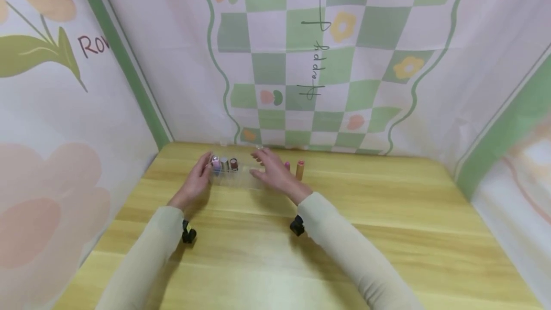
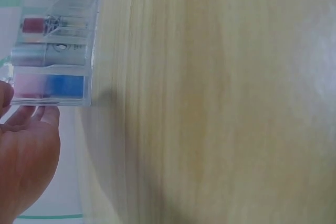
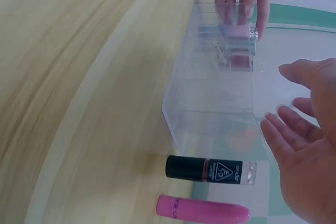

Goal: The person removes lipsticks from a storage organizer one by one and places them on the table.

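A clear plastic organizer [image 1: 232, 181] stands on the table near the wall. At its left end it holds a pink and blue tube [image 2: 39, 86], a silver tube [image 2: 50, 54] and a dark red-topped tube [image 2: 34, 25]. My left hand [image 1: 199, 179] grips that end, with fingers against the outer wall and thumb at the upper edge. Above the organizer's right part is my right hand [image 1: 275, 172], fingers spread and nothing held. Beside the right end stand a black lipstick tube [image 3: 210, 170] and a magenta tube [image 3: 202, 210]; the head view also shows a gold tube [image 1: 300, 170].
The wooden table [image 1: 267, 262] reaches towards me and to both sides. A checked fabric wall [image 1: 297, 118] rises right behind the organizer, and a flowered one [image 1: 51, 166] flanks the left. Small black wrist cameras [image 1: 297, 225] hang under both sleeves.
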`<state>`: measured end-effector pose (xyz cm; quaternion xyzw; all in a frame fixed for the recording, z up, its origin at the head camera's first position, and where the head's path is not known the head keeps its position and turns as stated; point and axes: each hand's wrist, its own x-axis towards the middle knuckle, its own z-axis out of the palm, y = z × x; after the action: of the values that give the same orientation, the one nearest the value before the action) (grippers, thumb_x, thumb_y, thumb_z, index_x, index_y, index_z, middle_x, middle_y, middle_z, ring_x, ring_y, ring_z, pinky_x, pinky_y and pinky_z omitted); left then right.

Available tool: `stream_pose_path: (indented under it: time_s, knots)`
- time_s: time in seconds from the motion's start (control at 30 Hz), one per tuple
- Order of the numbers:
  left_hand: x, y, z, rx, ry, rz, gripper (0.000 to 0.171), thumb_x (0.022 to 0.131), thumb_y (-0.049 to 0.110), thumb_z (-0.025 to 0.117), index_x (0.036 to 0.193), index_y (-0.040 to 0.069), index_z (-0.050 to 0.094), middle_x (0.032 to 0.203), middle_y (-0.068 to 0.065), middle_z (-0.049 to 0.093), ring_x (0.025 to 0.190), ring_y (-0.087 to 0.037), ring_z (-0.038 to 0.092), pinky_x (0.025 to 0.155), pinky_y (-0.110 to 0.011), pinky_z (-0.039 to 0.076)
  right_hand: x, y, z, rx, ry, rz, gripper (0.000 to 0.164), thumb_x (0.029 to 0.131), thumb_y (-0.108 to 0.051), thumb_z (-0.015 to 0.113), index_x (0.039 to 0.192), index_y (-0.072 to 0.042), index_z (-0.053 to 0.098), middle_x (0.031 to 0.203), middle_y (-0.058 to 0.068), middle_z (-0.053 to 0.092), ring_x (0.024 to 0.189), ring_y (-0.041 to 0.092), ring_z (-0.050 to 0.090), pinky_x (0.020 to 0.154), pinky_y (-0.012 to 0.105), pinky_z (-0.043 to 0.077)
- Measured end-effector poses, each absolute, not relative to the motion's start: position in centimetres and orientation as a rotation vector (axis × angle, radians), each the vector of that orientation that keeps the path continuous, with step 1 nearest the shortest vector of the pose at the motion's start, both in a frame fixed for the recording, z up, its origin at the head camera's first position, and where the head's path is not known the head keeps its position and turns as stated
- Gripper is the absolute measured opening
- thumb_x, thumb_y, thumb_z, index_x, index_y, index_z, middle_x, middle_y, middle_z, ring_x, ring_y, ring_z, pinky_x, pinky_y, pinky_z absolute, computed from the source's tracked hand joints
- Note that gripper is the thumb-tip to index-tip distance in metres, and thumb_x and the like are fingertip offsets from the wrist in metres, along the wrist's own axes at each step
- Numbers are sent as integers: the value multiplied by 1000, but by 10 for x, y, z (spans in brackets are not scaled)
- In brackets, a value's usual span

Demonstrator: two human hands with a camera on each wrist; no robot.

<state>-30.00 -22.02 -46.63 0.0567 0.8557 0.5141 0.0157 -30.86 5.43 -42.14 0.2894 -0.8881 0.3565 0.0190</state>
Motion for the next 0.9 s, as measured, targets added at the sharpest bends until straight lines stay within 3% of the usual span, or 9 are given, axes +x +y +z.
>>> stream_pose_path:
  time_s: [0.9]
  knots:
    - [-298,-223,-468,235,2637,1673,55,113,21,33,165,17,15,168,-19,21,152,-42,25,124,-59,21,-334,14,-433,908,-2790,990,51,97,-21,72,140,0,55,132,15,62,121,30,61,102,42,54]
